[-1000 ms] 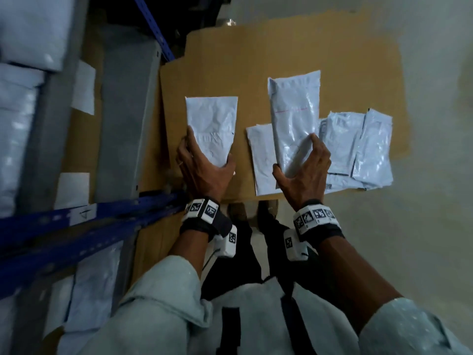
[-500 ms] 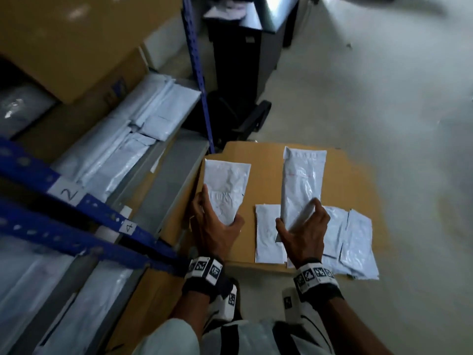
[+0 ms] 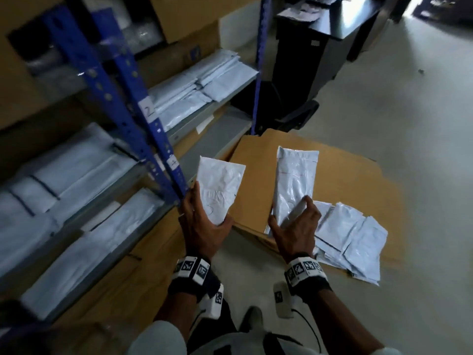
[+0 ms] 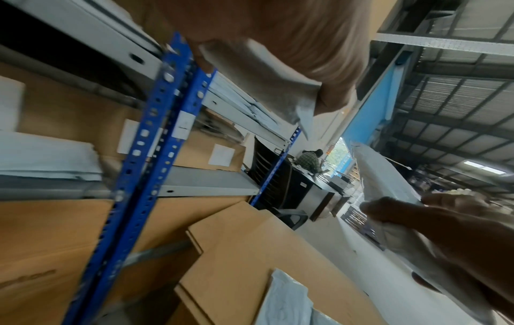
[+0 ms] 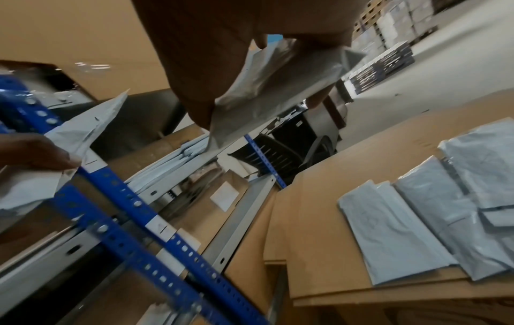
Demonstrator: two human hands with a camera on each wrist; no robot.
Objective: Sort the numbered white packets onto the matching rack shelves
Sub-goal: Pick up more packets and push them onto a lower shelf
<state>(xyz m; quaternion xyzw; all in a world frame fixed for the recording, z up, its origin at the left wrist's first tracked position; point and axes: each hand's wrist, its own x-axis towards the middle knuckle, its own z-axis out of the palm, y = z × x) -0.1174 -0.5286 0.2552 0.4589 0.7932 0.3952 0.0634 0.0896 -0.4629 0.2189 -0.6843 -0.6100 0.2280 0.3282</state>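
Note:
My left hand (image 3: 204,221) grips a short white packet (image 3: 220,188) by its lower end, held up beside the blue rack post (image 3: 143,129). My right hand (image 3: 294,226) grips a longer white packet (image 3: 294,180) with a red line across it, raised above the cardboard sheet (image 3: 345,175). Several more white packets (image 3: 350,237) lie on that sheet to the right. The rack's grey shelves hold stacked white packets (image 3: 204,83), and the post carries white number labels, one reading 2 (image 3: 147,110). In the wrist views each packet (image 4: 278,88) (image 5: 272,88) shows between the fingers.
Flat cardboard sheets lie on the concrete floor (image 3: 409,111). A dark desk (image 3: 320,42) and a black chair base (image 3: 294,116) stand behind the rack's far post. Cardboard boxes (image 3: 179,19) fill the upper shelf. A person (image 4: 308,159) sits far off by the desk.
Both hands have lifted their packets off the cardboard and carried them up and left toward the rack. The head view has swung up from the floor onto the shelves.

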